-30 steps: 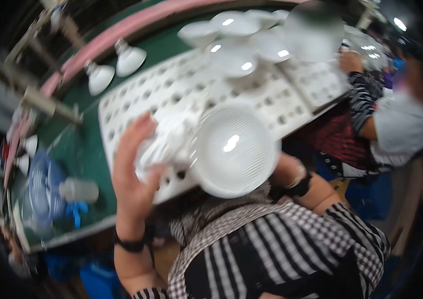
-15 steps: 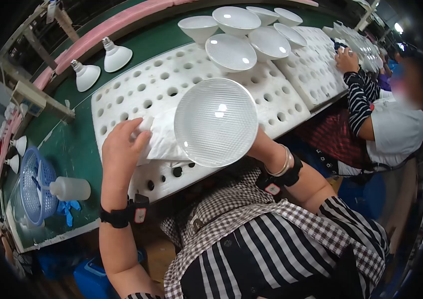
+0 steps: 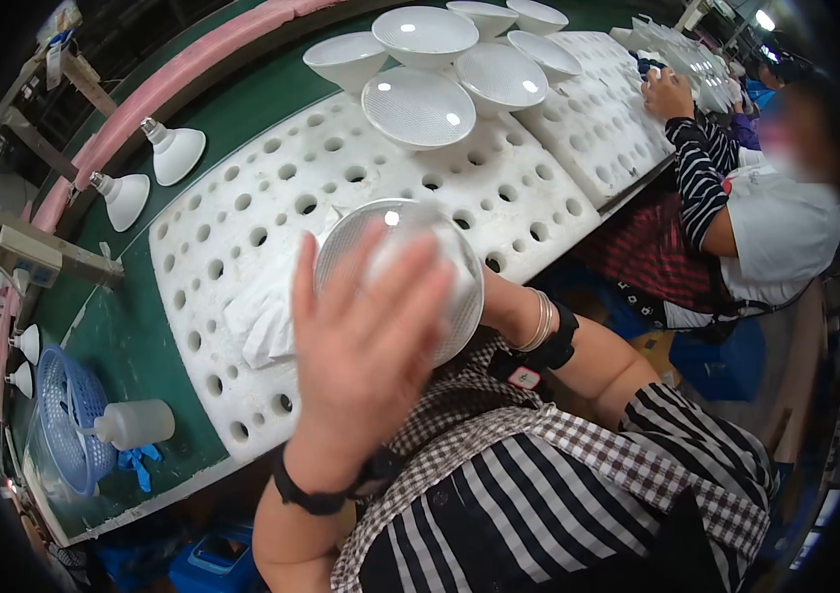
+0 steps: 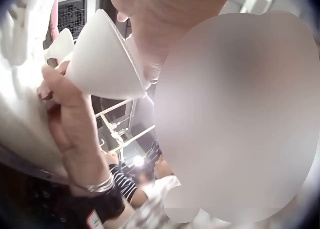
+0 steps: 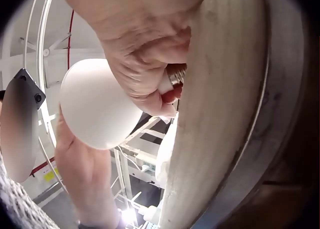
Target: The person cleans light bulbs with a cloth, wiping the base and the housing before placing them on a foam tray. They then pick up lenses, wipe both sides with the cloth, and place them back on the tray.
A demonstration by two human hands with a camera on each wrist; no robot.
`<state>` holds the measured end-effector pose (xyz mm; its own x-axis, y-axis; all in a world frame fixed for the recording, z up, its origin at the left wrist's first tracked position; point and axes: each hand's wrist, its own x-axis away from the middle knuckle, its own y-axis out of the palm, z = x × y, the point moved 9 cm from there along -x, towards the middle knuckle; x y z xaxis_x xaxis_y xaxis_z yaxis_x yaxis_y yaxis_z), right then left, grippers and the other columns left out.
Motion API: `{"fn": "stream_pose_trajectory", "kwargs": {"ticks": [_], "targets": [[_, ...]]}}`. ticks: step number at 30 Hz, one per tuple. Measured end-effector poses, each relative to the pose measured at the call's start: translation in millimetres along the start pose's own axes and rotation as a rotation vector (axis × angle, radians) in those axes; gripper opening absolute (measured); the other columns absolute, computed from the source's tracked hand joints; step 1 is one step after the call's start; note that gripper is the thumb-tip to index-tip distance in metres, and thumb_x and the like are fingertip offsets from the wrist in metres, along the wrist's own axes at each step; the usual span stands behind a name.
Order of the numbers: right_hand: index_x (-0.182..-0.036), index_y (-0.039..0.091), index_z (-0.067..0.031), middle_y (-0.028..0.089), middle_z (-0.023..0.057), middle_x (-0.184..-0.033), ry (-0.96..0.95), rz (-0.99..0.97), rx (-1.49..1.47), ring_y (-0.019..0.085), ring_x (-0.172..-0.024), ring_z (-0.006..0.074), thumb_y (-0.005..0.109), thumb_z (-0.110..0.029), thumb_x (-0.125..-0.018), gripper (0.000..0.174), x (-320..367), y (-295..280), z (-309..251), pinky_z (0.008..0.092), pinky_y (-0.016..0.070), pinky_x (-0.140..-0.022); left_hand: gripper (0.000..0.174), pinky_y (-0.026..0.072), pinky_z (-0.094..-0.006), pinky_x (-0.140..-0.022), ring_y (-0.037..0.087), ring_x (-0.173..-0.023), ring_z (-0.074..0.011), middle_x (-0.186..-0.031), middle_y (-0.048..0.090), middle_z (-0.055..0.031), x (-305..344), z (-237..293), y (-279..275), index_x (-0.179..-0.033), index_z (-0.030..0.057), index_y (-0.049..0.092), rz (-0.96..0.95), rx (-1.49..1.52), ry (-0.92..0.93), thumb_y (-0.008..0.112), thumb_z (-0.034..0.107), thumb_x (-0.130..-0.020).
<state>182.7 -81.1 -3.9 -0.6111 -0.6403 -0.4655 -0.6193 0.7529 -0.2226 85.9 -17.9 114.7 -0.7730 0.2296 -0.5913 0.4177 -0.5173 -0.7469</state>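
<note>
A white reflector lamp bulb with a ribbed clear face (image 3: 464,296) is held over the foam board, its face up towards the head camera. My right hand (image 5: 150,69) grips it by the neck near the metal screw base (image 5: 176,75). Across the face lies my left hand (image 3: 370,326), fingers straight and spread, slightly blurred, hiding much of the lens. A whitish blur shows by its fingertips. In the left wrist view the bulb's white cone (image 4: 102,64) stands between the left hand (image 4: 170,19) and the right hand (image 4: 75,124). A crumpled white cloth (image 3: 262,321) lies beside the bulb.
A white foam board (image 3: 242,237) full of holes covers the green table (image 3: 93,306). Several bulbs (image 3: 418,107) stand at its far side; two more bulbs (image 3: 178,150) lie at the left. A blue basket (image 3: 69,420) and plastic bottle (image 3: 138,423) sit front left. Another person (image 3: 776,232) works at right.
My left hand has moved right from the white cloth onto the bulb's face. The right hand keeps its grip on the bulb, which is now lower in the head view.
</note>
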Motion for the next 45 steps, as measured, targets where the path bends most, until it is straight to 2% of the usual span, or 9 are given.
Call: {"fn": "stream_pose_trajectory", "kwargs": {"ticks": [1, 16, 22, 24, 25, 28, 32, 41, 45], "targets": [[-0.111, 0.064, -0.0025, 0.069, 0.015, -0.1, 0.216, 0.005, -0.139, 0.068, -0.092, 0.0253, 0.074, -0.017, -0.078, 0.037, 4, -2, 11, 0.0339, 0.0527, -0.08, 0.035, 0.0317, -0.05, -0.109, 0.05, -0.124, -0.0332, -0.13, 0.06, -0.0064, -5, -13, -1, -0.12, 0.0115, 0.065, 0.054, -0.031, -0.03, 0.064, 0.013, -0.085], [-0.109, 0.065, -0.0003, 0.07, 0.0143, -0.1, 0.157, 0.111, -0.036, 0.068, -0.09, 0.0233, 0.073, -0.016, -0.08, 0.034, 5, -19, -3, 0.0342, 0.0521, -0.079, 0.026, 0.0448, -0.0431, -0.097, 0.058, -0.11, -0.0354, -0.117, 0.067, -0.0129, 13, -48, -9, -0.11, 0.0012, 0.067, 0.197, -0.043, -0.187, 0.064, 0.001, -0.083], [-0.101, 0.068, -0.0036, 0.07, 0.0149, -0.093, 0.138, 0.043, -0.003, 0.068, -0.087, 0.026, 0.07, -0.015, -0.08, 0.023, 5, -8, 6, 0.0342, 0.0522, -0.076, 0.02, 0.0401, -0.0476, -0.104, 0.056, -0.115, -0.0344, -0.117, 0.067, -0.0085, 24, 28, 6, -0.103, 0.0068, 0.072, 0.023, 0.004, 0.052, 0.065, 0.009, -0.085], [-0.094, 0.068, -0.0061, 0.07, 0.0141, -0.088, 0.422, 0.137, -0.526, 0.068, -0.082, 0.028, 0.069, -0.016, -0.078, 0.018, 24, -2, 46, 0.0359, 0.0521, -0.072, 0.02, 0.0398, -0.0489, -0.103, 0.057, -0.113, -0.0336, -0.116, 0.068, -0.0078, 3, 30, 3, -0.103, 0.0082, 0.072, 0.019, -0.017, 0.087, 0.066, 0.01, -0.084], [-0.093, 0.068, -0.0069, 0.07, 0.0131, -0.087, 0.036, 0.055, -0.085, 0.068, -0.081, 0.0289, 0.069, -0.017, -0.077, 0.018, 6, -7, 5, 0.0366, 0.0519, -0.071, 0.02, 0.0396, -0.0502, -0.103, 0.057, -0.112, -0.0328, -0.116, 0.068, -0.0071, -8, 31, 6, -0.103, 0.0095, 0.072, 0.008, -0.033, 0.122, 0.066, 0.012, -0.084], [-0.093, 0.067, -0.0057, 0.07, 0.0136, -0.088, 0.139, -0.07, 0.332, 0.068, -0.081, 0.0288, 0.071, -0.018, -0.076, 0.021, -3, -1, -1, 0.0363, 0.0518, -0.071, 0.026, 0.0432, -0.0415, -0.098, 0.058, -0.105, -0.0308, -0.119, 0.066, -0.0086, -19, -18, 4, -0.108, 0.0063, 0.069, 0.163, -0.025, 0.035, 0.066, 0.006, -0.082], [-0.098, 0.067, -0.0029, 0.07, 0.0161, -0.092, 0.08, 0.085, -0.006, 0.068, -0.083, 0.0298, 0.073, -0.017, -0.077, 0.026, 0, -14, -16, 0.0363, 0.052, -0.073, 0.027, 0.0449, -0.038, -0.096, 0.059, -0.106, -0.0311, -0.12, 0.065, -0.0104, -9, -62, -4, -0.11, 0.005, 0.068, 0.149, 0.107, -0.236, 0.065, 0.004, -0.084], [-0.122, 0.058, -0.0061, 0.063, 0.0139, -0.118, 0.039, 0.011, -0.06, 0.062, -0.109, 0.0269, 0.068, -0.017, -0.084, 0.04, -2, -6, 18, 0.0367, 0.0493, -0.091, 0.03, 0.0396, -0.0443, -0.104, 0.057, -0.113, -0.0341, -0.119, 0.066, -0.0041, -12, 37, 10, -0.108, 0.0107, 0.071, -0.114, 0.023, 0.216, 0.065, 0.004, -0.079], [-0.13, 0.053, -0.0051, 0.06, 0.0128, -0.125, -0.08, 0.056, -0.179, 0.059, -0.115, 0.0252, 0.066, -0.016, -0.087, 0.046, -13, -17, 10, 0.0373, 0.0475, -0.097, 0.03, 0.0415, -0.0444, -0.101, 0.056, -0.113, -0.0308, -0.121, 0.066, -0.0053, 31, -4, 1, -0.107, 0.0094, 0.071, 0.076, -0.08, 0.194, 0.066, 0.006, -0.078]]}}
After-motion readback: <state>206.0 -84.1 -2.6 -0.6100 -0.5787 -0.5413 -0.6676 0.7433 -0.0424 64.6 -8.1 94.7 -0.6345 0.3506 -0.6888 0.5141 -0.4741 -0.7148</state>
